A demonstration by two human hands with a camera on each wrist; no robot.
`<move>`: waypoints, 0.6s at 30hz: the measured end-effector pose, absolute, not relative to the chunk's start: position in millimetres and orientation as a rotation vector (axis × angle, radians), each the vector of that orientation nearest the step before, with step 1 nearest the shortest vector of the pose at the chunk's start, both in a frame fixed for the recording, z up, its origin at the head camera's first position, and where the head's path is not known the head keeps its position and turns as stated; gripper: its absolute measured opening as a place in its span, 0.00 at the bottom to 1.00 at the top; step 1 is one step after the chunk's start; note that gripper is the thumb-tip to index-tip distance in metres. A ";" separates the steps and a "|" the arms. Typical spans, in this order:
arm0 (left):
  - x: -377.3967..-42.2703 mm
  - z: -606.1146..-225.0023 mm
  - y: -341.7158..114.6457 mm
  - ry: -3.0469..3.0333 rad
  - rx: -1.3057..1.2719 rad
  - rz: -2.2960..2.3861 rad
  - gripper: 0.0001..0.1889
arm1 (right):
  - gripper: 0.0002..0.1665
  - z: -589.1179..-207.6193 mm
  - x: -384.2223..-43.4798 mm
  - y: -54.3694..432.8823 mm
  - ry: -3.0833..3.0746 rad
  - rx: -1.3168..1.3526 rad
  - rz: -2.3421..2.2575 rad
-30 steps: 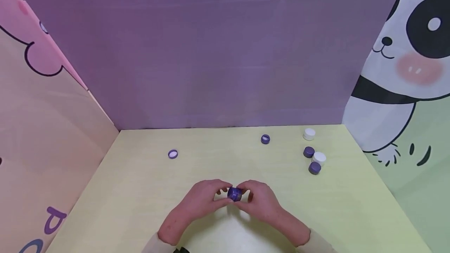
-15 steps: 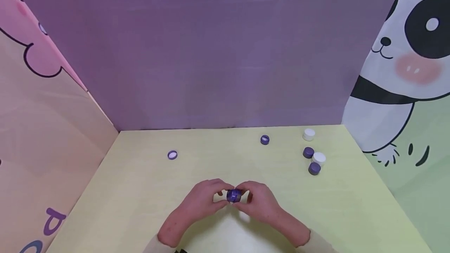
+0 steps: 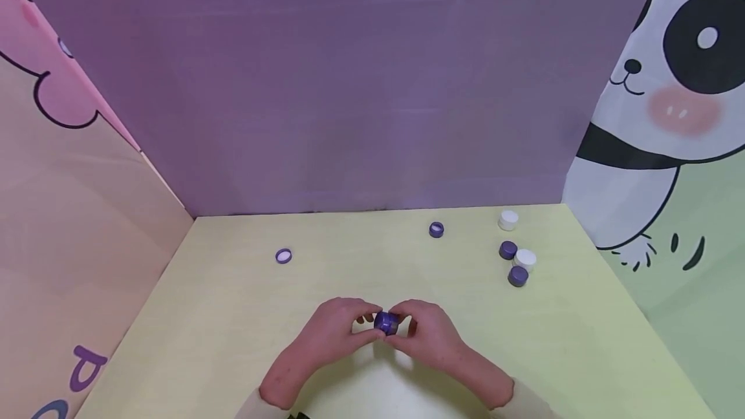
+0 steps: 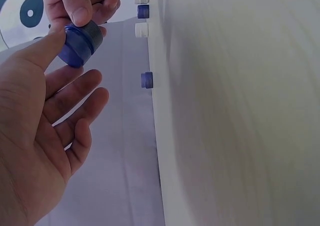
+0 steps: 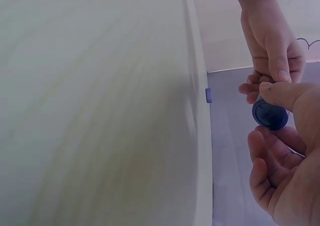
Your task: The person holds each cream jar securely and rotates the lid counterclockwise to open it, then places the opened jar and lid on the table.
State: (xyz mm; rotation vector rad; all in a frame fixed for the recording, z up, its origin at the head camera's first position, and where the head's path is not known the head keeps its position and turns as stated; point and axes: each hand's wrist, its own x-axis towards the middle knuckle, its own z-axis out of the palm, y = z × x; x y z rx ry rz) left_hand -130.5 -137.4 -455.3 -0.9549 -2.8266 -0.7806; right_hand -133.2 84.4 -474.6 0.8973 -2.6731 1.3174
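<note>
Between my two hands, above the table, is a small round blue-purple jar (image 3: pixel 386 322) with a darker ridged band at one end, perhaps its lid. My left hand (image 3: pixel 337 327) pinches one end between thumb and fingertips. From the other side my right hand (image 3: pixel 429 333) grips the opposite end the same way. Up close in the left wrist view, the left thumb lies along the smooth blue part of the jar (image 4: pixel 75 48), while the right thumb presses the dark ridged band. The right wrist view shows a flat, dark round end of the jar (image 5: pixel 270 115).
On the pale table (image 3: pixel 233 315) lie a purple ring-like cap (image 3: pixel 283 256) at left and a small purple cap (image 3: pixel 436 229) at the back. At right sit two white-topped jars (image 3: pixel 508 220) and two dark purple lidded ones (image 3: pixel 518 276). A purple cloth wall (image 3: pixel 372 96) rises behind.
Both hands stay nearly in place, still holding the jar, which looks slightly turned. The whole scene shifts a little to the left as the head view moves.
</note>
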 end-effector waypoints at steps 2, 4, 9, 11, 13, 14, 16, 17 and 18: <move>-130.2 -455.7 -137.9 -2.826 -0.954 -0.760 0.20 | 0.14 -474.5 -133.3 84.7 -2.676 0.900 1.316; -129.3 -455.0 -138.6 -2.816 -0.942 -0.747 0.23 | 0.14 -473.8 -133.5 84.9 -2.673 0.905 1.322; -126.9 -453.4 -142.6 -2.759 -0.915 -0.843 0.27 | 0.16 -472.3 -134.6 85.3 -2.669 0.917 1.343; -127.0 -453.3 -143.9 -2.729 -0.936 -0.902 0.26 | 0.17 -471.5 -134.8 85.1 -2.680 0.912 1.353; -127.5 -452.8 -144.4 -2.704 -0.972 -0.940 0.24 | 0.17 -470.3 -134.9 84.9 -2.691 0.904 1.370; -128.0 -452.3 -144.3 -2.690 -0.990 -0.950 0.23 | 0.16 -469.7 -135.1 84.8 -2.695 0.899 1.375; -129.0 -451.5 -143.5 -2.670 -1.020 -0.954 0.22 | 0.16 -468.6 -135.5 84.8 -2.698 0.893 1.379; -129.3 -450.9 -143.0 -2.662 -1.031 -0.954 0.22 | 0.16 -468.3 -135.7 85.0 -2.700 0.891 1.382; -129.3 -450.0 -142.3 -2.656 -1.042 -0.949 0.22 | 0.16 -468.0 -135.8 85.3 -2.697 0.888 1.385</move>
